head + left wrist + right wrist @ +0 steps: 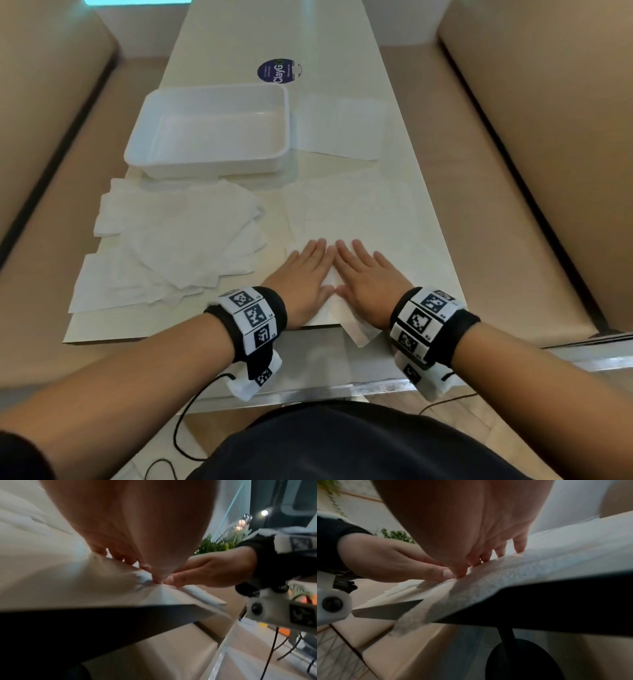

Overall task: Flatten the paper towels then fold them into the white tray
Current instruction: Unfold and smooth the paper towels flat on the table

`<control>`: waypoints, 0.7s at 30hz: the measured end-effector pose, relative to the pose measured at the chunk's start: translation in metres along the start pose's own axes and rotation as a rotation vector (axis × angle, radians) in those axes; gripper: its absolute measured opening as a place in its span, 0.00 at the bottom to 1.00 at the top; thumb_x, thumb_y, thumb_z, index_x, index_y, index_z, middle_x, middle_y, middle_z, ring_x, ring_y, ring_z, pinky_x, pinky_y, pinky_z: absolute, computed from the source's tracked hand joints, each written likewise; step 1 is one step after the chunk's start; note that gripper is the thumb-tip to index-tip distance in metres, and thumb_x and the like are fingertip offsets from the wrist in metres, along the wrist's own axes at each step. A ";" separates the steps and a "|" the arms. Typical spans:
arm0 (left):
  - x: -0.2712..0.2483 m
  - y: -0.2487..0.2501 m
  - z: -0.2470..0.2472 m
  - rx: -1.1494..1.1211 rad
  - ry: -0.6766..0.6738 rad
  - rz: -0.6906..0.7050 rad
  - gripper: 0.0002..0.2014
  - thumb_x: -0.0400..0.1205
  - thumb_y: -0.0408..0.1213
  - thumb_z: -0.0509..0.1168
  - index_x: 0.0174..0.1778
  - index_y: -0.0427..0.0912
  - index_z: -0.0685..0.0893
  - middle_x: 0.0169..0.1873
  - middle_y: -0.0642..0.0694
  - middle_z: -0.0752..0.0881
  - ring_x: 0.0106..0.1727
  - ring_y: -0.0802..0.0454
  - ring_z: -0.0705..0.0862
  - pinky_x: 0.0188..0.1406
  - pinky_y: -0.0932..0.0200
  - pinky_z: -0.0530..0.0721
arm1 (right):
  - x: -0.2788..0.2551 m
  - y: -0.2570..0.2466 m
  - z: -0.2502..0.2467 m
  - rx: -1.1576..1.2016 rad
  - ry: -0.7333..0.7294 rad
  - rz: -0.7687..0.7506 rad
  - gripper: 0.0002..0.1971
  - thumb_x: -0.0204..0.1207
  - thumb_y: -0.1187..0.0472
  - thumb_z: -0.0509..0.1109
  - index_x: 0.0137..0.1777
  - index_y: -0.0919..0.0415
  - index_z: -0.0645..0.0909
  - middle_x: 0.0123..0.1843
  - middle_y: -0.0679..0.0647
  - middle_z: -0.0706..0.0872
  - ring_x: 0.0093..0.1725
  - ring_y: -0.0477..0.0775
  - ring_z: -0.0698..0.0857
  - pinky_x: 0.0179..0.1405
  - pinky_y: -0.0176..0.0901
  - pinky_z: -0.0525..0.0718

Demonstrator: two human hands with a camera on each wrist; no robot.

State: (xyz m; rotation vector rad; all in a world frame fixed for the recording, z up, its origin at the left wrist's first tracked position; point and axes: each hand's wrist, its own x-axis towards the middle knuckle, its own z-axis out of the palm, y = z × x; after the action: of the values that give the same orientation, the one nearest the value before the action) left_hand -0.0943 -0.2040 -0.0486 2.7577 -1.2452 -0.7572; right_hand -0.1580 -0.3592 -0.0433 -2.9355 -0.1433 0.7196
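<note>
Flattening a paper towel (352, 212) at lower centre.
Left hand (301, 274) and right hand (368, 274) pressed flat, fingers straight; white tray (150, 144) upper left.

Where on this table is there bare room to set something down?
Bare patches: beyond the white tray around the round sticker, and along the table's right edge. Crowded: the loose towel pile near left, and the towel under both hands.

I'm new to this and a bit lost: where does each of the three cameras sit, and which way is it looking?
Head: worn on the head, looking down at the table, tray, both forearms and flat hands.
Left wrist: under the left hand, looking along its palm toward the right hand.
Right wrist: under the right hand, looking toward the left hand.
Shared: all show both hands pressing the paper towel.
</note>
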 end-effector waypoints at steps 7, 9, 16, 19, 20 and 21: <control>-0.003 -0.010 0.008 0.129 -0.051 -0.055 0.35 0.87 0.57 0.37 0.82 0.41 0.30 0.81 0.44 0.28 0.82 0.51 0.28 0.83 0.49 0.33 | -0.008 0.018 0.008 0.048 -0.048 0.120 0.37 0.85 0.41 0.44 0.82 0.58 0.28 0.83 0.53 0.27 0.82 0.51 0.30 0.82 0.56 0.36; -0.006 -0.014 0.009 0.147 -0.056 -0.074 0.36 0.86 0.59 0.36 0.82 0.41 0.30 0.81 0.44 0.28 0.82 0.51 0.28 0.82 0.48 0.33 | -0.013 0.026 0.009 0.057 -0.059 0.146 0.38 0.84 0.39 0.44 0.82 0.57 0.28 0.83 0.52 0.26 0.82 0.50 0.29 0.82 0.57 0.34; -0.015 -0.025 0.009 0.168 -0.080 -0.099 0.38 0.84 0.62 0.34 0.81 0.42 0.28 0.81 0.46 0.26 0.81 0.52 0.26 0.82 0.44 0.31 | -0.034 0.049 0.006 0.049 -0.111 0.215 0.42 0.80 0.32 0.42 0.82 0.56 0.28 0.83 0.51 0.27 0.82 0.50 0.30 0.81 0.59 0.32; -0.014 -0.024 0.010 0.145 -0.078 -0.107 0.38 0.85 0.63 0.34 0.81 0.42 0.28 0.81 0.46 0.26 0.81 0.52 0.26 0.82 0.43 0.32 | -0.034 0.043 -0.008 0.033 -0.114 0.303 0.41 0.81 0.34 0.40 0.83 0.60 0.32 0.84 0.54 0.31 0.82 0.53 0.29 0.81 0.58 0.32; -0.013 -0.024 0.010 0.136 -0.078 -0.109 0.38 0.84 0.63 0.34 0.81 0.42 0.28 0.81 0.46 0.26 0.81 0.53 0.26 0.82 0.42 0.32 | -0.031 0.035 -0.014 0.020 -0.091 0.296 0.39 0.83 0.36 0.40 0.83 0.60 0.33 0.84 0.55 0.31 0.82 0.54 0.29 0.81 0.58 0.32; -0.013 -0.024 0.011 0.132 -0.079 -0.110 0.39 0.83 0.64 0.33 0.81 0.43 0.28 0.81 0.46 0.26 0.81 0.53 0.26 0.81 0.41 0.32 | -0.026 0.025 -0.019 0.005 -0.060 0.257 0.37 0.84 0.38 0.40 0.83 0.60 0.33 0.84 0.55 0.30 0.82 0.54 0.29 0.81 0.59 0.32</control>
State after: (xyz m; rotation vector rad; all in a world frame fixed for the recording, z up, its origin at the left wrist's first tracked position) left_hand -0.0893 -0.1765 -0.0585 2.9508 -1.2065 -0.8289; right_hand -0.1702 -0.3884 -0.0183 -2.9602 0.2352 0.8390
